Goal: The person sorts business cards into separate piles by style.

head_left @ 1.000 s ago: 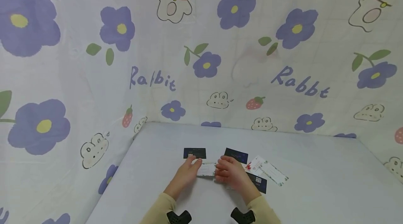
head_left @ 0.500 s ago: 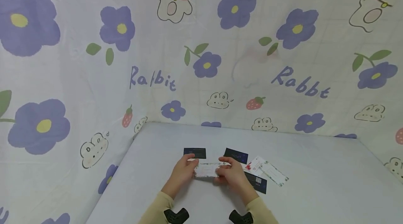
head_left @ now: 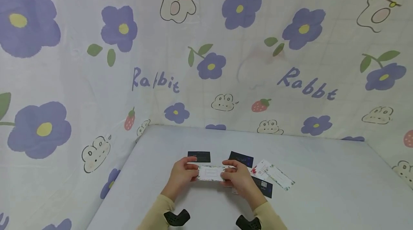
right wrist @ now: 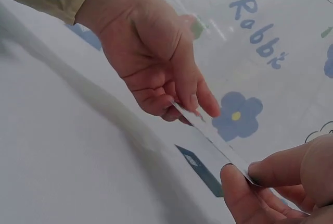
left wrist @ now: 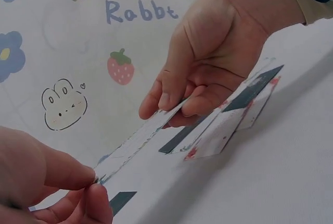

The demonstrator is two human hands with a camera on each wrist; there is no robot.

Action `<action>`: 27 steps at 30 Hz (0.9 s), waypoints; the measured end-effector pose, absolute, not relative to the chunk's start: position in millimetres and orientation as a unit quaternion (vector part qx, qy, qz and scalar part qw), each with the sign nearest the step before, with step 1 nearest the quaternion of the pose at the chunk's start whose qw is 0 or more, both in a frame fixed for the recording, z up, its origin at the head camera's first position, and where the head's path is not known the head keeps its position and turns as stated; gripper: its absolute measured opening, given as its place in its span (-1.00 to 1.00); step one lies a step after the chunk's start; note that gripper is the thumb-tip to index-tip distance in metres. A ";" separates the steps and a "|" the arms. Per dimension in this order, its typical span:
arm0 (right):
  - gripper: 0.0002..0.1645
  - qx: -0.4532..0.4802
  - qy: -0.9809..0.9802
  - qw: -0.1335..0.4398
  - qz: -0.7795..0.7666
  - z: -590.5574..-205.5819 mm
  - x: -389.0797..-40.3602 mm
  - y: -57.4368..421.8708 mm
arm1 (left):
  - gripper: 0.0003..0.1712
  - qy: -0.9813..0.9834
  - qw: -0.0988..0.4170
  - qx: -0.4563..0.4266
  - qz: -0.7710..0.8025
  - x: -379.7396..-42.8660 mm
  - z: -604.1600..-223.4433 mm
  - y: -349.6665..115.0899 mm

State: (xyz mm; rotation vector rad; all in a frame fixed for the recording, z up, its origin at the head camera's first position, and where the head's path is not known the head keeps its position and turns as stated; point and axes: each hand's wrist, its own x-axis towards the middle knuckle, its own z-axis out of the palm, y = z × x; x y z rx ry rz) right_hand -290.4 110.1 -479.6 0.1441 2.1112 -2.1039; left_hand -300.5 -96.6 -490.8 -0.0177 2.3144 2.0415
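Observation:
A white card (head_left: 211, 173) with a leafy printed border is held up between both hands, over the table. My left hand (head_left: 182, 173) pinches its left end between thumb and fingers. The right hand (head_left: 238, 179) pinches the opposite end the same way. In the left wrist view the card (left wrist: 138, 140) is seen nearly edge-on, stretched flat from one hand to the other. Beyond the left fingers lies a dark card (head_left: 200, 156). Another dark card (head_left: 242, 159) lies past the right fingertips.
Right of the right hand, a dark card with a QR code (head_left: 264, 186), a white card with red flowers (head_left: 259, 169) and a leaf-bordered white card (head_left: 281, 177) lie partly overlapped on the white table (head_left: 329, 187). A patterned curtain (head_left: 245, 79) stands behind and at the left.
The left hand has moved slightly left and taken the card's left end. The card has come up from the table and now faces me between both hands.

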 end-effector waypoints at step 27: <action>-0.49 0.042 0.728 0.108 -0.676 -473.8 -279.1 113.5 | -0.66 0.737 0.078 -0.017 0.671 -296.2 -491.0 -101.6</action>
